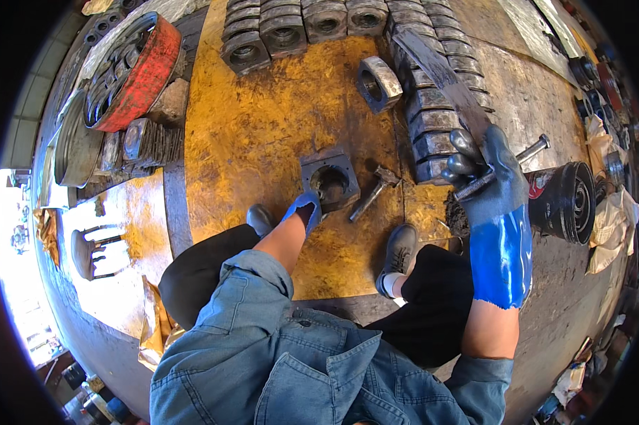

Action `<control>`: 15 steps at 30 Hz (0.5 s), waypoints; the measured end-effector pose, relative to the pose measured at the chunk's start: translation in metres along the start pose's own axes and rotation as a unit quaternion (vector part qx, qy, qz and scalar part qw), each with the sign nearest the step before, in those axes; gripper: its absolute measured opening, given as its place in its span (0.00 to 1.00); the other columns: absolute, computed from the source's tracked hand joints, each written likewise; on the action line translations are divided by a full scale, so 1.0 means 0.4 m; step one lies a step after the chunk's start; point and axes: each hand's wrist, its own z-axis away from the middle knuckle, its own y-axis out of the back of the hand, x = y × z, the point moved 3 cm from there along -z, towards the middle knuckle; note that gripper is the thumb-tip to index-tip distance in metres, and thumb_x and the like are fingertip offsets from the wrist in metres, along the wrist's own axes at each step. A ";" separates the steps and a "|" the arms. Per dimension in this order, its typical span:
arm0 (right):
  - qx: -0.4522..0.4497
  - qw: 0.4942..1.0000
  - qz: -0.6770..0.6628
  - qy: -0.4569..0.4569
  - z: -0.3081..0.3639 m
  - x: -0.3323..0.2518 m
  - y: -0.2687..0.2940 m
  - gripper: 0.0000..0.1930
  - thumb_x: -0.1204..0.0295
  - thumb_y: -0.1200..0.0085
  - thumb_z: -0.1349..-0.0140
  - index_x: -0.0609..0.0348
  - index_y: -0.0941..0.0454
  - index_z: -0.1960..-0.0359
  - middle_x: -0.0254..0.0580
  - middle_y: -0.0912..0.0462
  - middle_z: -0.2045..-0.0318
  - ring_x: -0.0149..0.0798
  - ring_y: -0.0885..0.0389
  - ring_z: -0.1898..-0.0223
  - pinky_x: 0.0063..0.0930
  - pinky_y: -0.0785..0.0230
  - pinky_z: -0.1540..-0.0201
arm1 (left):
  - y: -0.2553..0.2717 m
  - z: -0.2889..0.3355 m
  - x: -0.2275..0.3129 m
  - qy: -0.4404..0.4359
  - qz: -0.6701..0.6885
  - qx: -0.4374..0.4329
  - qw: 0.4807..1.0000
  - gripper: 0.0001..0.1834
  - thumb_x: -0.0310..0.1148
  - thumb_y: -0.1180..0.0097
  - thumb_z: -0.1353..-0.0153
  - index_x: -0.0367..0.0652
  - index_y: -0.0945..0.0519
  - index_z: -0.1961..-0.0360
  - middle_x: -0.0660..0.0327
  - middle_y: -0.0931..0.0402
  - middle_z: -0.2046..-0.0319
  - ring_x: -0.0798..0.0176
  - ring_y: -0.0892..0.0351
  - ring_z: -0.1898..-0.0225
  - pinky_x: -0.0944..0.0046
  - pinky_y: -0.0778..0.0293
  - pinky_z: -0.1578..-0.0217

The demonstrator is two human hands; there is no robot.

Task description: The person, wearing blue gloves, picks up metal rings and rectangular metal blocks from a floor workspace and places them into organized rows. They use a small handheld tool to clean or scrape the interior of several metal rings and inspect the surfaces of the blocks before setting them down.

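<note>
My left hand (304,212), in a blue glove, is at the near left corner of a dark square metal block (343,161) with a round bore. Its fingers are hidden. Raised on the right, my gloved right hand (491,170) is closed around the lower end of a long flat dark metal bar (440,74) that points away to the upper left. A threaded bolt (534,150) crosses the same palm, its head sticking out to the right. Beside the block, a hammer (374,193) lies on the yellow-stained floor plate (263,127). Another bored block (379,85) stands tilted farther off.
Rows of similar blocks (284,35) line the far side and the right (432,120). A red metal ring (146,74) and stacked plates (149,142) are at left. A black bucket (563,202) lies on its side at right. My shoes (400,251) flank the work area.
</note>
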 end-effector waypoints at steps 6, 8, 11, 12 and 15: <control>0.098 0.993 0.060 0.001 0.042 0.011 0.041 0.29 0.56 0.39 0.41 0.56 0.28 0.40 0.53 0.16 0.59 0.45 0.18 0.70 0.44 0.22 0.67 | 0.144 -0.219 0.143 -0.317 -0.812 0.041 0.489 0.20 0.41 0.62 0.32 0.39 0.20 0.57 0.55 0.18 0.61 0.51 0.19 0.61 0.56 0.25 0.54; 0.142 0.985 0.102 0.009 0.056 0.011 0.032 0.30 0.57 0.37 0.43 0.56 0.28 0.41 0.54 0.16 0.58 0.46 0.17 0.69 0.44 0.23 0.67 | 0.170 -0.247 0.222 -0.265 -0.523 -0.006 0.810 0.20 0.41 0.63 0.30 0.40 0.21 0.57 0.56 0.19 0.59 0.53 0.21 0.61 0.56 0.26 0.58; 0.103 0.991 0.087 0.003 0.050 0.029 0.029 0.33 0.56 0.34 0.46 0.57 0.27 0.41 0.52 0.18 0.50 0.46 0.17 0.63 0.41 0.24 0.67 | 0.210 -0.275 0.311 -0.102 0.072 -0.071 0.990 0.18 0.40 0.63 0.28 0.40 0.23 0.56 0.57 0.21 0.57 0.55 0.23 0.60 0.55 0.27 0.63; 0.094 0.992 0.088 0.001 0.042 0.033 0.018 0.33 0.56 0.33 0.47 0.58 0.27 0.41 0.51 0.19 0.49 0.45 0.17 0.61 0.40 0.24 0.67 | 0.210 -0.270 0.316 -0.129 -0.025 -0.031 0.991 0.17 0.40 0.59 0.32 0.40 0.22 0.57 0.56 0.20 0.57 0.55 0.23 0.59 0.56 0.26 0.63; 0.084 0.985 0.148 -0.021 0.026 0.069 -0.004 0.34 0.56 0.32 0.47 0.61 0.28 0.42 0.52 0.18 0.53 0.44 0.17 0.63 0.36 0.24 0.68 | 0.213 -0.235 0.306 -0.198 -0.302 0.102 0.927 0.16 0.39 0.44 0.43 0.40 0.20 0.58 0.54 0.19 0.56 0.55 0.20 0.58 0.56 0.24 0.64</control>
